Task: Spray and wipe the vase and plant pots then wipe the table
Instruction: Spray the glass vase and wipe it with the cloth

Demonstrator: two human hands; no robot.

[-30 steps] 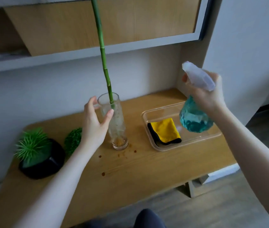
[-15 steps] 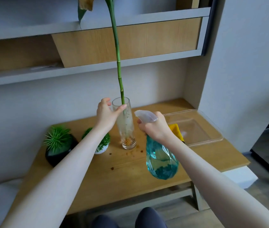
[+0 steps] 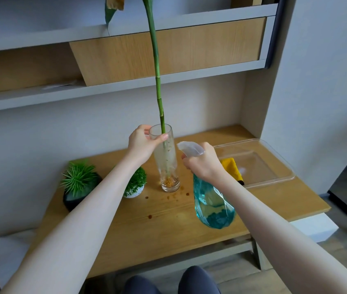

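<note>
vase (image 3: pixel 167 160): clear glass, upright on bench (image 3: pixel 168 219), holding a tall green stem (image 3: pixel 157 88). left hand (image 3: pixel 143 143) grips its rim, fingers curled round. right hand (image 3: pixel 202 164) clasps spray bottle (image 3: pixel 213 204), nozzle just beside the glass. progress: early, spraying stage; yellow cloth (image 3: pixel 231 169) idle in tray (image 3: pixel 274 160); two plant pots (image 3: pixel 133 190), brown spots on bench, all unwiped.

A home living space is showing here. Potted plants (image 3: pixel 79 183) are sitting on a wooden side table (image 3: pixel 168 221) below wall shelving (image 3: pixel 126 85).
</note>
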